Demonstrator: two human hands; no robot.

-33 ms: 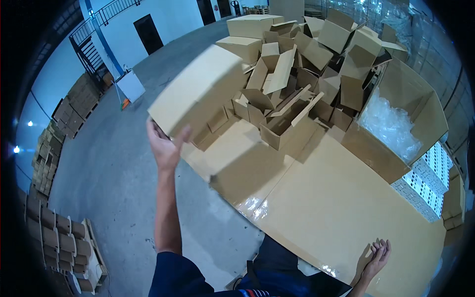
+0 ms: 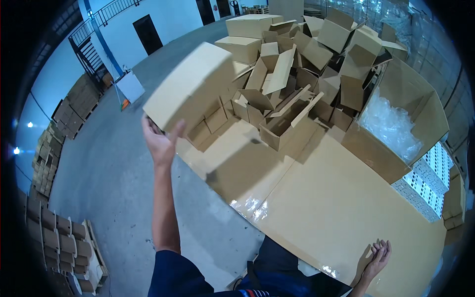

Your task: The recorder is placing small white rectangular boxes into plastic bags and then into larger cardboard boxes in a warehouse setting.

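My left hand (image 2: 161,141) is raised at arm's length, thumb and fingers around the lower corner of a closed brown cardboard box (image 2: 195,89) held tilted in the air. The box hangs over the left end of a cardboard-covered table (image 2: 346,208), just before a loose pile of folded cardboard boxes (image 2: 302,64). My right hand (image 2: 376,257) rests palm up at the table's near right edge, fingers apart, holding nothing.
A large open carton of clear plastic bags (image 2: 391,123) stands at the table's right. White perforated trays (image 2: 430,178) lie beyond it. Pallets stacked with flat cardboard (image 2: 49,222) line the left. A white board (image 2: 131,85) leans on the concrete floor.
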